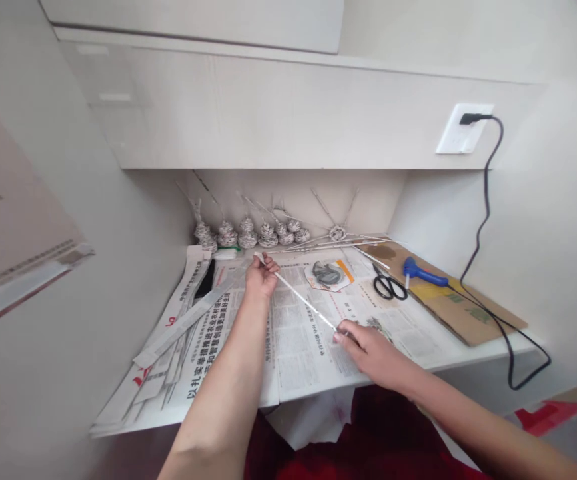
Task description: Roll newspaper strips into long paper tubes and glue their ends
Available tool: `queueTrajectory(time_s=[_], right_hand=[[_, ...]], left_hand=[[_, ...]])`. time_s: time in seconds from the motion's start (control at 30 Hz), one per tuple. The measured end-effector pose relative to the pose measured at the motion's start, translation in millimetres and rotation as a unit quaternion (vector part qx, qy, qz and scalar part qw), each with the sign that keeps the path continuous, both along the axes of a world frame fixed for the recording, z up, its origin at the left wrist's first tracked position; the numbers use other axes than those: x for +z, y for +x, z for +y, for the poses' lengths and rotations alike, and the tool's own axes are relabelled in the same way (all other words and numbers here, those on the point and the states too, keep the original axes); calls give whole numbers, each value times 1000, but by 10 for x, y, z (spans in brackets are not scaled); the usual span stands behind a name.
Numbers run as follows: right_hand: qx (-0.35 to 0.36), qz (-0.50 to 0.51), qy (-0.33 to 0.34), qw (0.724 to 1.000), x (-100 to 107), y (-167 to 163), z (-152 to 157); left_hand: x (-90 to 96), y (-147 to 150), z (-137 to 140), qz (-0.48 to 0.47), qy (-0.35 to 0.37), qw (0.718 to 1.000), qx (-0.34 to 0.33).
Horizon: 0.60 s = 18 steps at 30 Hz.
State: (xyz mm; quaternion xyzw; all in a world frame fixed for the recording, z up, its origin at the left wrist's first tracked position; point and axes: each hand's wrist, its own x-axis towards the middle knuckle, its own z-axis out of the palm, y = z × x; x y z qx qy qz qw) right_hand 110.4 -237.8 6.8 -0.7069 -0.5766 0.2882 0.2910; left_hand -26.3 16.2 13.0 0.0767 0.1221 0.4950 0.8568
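A thin rolled paper stick (pixel 304 301) slants between my two hands above the newspaper-covered desk. My left hand (pixel 262 275) is closed round its far upper end. The near lower end is pinched by my right hand (pixel 361 348), thumb against fingers. Under the stick lies the newspaper (pixel 293 353), spread flat with its print showing. To the left is a fanned pile of cut paper strips (pixel 183 327). A cut piece of printed paper (pixel 329 275) with a grey shape and an orange edge lies beyond the stick.
Several woven paper gourd shapes (pixel 247 235) line the back wall, beside loose paper sticks (pixel 318 247). On the right are black scissors (pixel 390 287), a blue glue gun (pixel 424 272) on cardboard (pixel 473 323), and its black cord (pixel 481 230), plugged into a wall socket (pixel 456 137). A shelf front (pixel 288 113) overhangs the desk.
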Motion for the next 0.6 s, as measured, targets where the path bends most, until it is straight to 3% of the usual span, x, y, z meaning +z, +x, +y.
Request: queueTrajectory(time_s=[0.07,0.17,0.27,0.3,0.37,0.43,0.47,0.53,0.6], right_hand=[[-3,-126,59,990,14,24,20],[-14,-136,62,989,10,26,50],[-14,70,-25,997,-8,3,58],[-7,173,-65,983,-18,-1,54],[17,361,-133,923,-42,6,43],[41,450,-167,876,-62,22,34],[43,451,-176,874,-64,27,36],[24,378,-173,909,-45,25,62],[-2,214,-116,970,-5,4,124]], left_hand=[[9,7,-4,2,-1,1000,11],[21,25,-7,4,-1,1000,22],[32,36,-13,0,2,1000,24],[36,38,-16,-2,3,1000,25],[41,43,-24,-5,2,1000,25],[37,55,-30,-3,-2,1000,22],[30,65,-32,1,-6,1000,19],[6,86,-34,12,-17,1000,15],[-24,105,-33,22,-30,999,15]])
